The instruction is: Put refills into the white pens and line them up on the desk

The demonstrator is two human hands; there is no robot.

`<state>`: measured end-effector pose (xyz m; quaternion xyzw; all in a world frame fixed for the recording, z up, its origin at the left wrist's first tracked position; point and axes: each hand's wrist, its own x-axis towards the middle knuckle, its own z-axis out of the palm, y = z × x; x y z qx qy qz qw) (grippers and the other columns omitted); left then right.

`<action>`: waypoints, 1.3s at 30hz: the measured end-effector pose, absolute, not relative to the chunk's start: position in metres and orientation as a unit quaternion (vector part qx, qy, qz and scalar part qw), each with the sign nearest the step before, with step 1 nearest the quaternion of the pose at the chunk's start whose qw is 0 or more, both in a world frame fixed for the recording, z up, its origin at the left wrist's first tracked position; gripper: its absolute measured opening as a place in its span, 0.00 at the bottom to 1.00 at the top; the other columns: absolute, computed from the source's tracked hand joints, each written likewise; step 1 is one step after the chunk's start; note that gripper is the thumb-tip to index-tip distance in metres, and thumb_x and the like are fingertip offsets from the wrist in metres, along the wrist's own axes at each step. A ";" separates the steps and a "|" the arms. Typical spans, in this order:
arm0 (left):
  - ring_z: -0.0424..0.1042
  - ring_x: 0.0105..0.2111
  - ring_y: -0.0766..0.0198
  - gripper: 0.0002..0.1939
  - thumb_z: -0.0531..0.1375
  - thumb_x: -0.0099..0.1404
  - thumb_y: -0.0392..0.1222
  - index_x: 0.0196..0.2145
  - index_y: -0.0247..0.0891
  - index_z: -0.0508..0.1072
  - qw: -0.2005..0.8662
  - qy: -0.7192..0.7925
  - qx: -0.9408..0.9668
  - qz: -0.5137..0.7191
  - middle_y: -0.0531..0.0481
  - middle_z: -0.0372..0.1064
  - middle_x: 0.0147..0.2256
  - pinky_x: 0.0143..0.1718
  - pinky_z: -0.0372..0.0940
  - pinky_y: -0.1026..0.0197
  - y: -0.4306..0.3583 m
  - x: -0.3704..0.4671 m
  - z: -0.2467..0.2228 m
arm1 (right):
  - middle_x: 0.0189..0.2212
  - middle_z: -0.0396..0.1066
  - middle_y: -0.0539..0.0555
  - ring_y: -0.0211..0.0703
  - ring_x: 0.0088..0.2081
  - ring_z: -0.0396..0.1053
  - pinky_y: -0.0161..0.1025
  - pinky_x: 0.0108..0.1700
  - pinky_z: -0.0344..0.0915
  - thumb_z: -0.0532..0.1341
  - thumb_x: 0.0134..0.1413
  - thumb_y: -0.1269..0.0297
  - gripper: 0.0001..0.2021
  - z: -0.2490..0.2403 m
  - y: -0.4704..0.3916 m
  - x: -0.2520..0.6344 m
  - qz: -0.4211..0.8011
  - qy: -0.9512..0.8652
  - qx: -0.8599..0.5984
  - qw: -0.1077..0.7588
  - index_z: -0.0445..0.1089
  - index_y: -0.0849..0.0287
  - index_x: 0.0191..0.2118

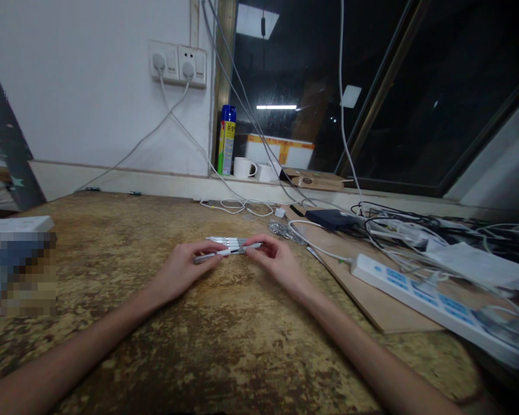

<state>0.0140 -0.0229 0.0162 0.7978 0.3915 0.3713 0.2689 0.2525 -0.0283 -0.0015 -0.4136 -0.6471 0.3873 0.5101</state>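
Observation:
In the head view, a slim white and grey pen (222, 253) lies across the gap between my hands, just above the worn wooden table (225, 334). Thumb and fingers of my left hand (184, 266) are closed around its grey-ended side. My right hand (273, 258) pinches a pale piece at the other end that looks like a pen cap (254, 246). A narrow dark part shows between the two pieces; whether they touch I cannot tell. Right behind them, several similar white and grey pens (225, 241) lie side by side, partly hidden by my fingers.
On the right, a white power strip (415, 294) lies on a thin brown board (372, 305), with tangled cables (389, 222) and a dark box (331, 219) behind it. Crumpled clear plastic (283, 230) lies beyond my right hand. A spray can (227, 141) and white mug (243, 168) stand on the sill.

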 end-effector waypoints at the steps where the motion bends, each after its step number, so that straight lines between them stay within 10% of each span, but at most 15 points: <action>1: 0.77 0.48 0.53 0.15 0.61 0.68 0.50 0.48 0.45 0.81 0.270 0.389 0.800 0.369 0.48 0.80 0.48 0.56 0.67 0.49 -0.023 0.014 0.015 | 0.35 0.77 0.52 0.42 0.35 0.72 0.39 0.39 0.68 0.67 0.53 0.57 0.12 -0.001 -0.030 0.251 0.386 -0.655 -0.411 0.503 0.75 0.57 0.41; 39: 0.76 0.49 0.55 0.13 0.61 0.69 0.45 0.49 0.42 0.80 0.267 0.350 0.831 0.341 0.48 0.80 0.48 0.56 0.66 0.53 -0.026 0.016 0.016 | 0.24 0.66 0.46 0.39 0.25 0.64 0.36 0.30 0.60 0.57 0.64 0.57 0.13 0.001 -0.039 0.250 0.383 -0.720 -0.395 0.423 0.69 0.56 0.50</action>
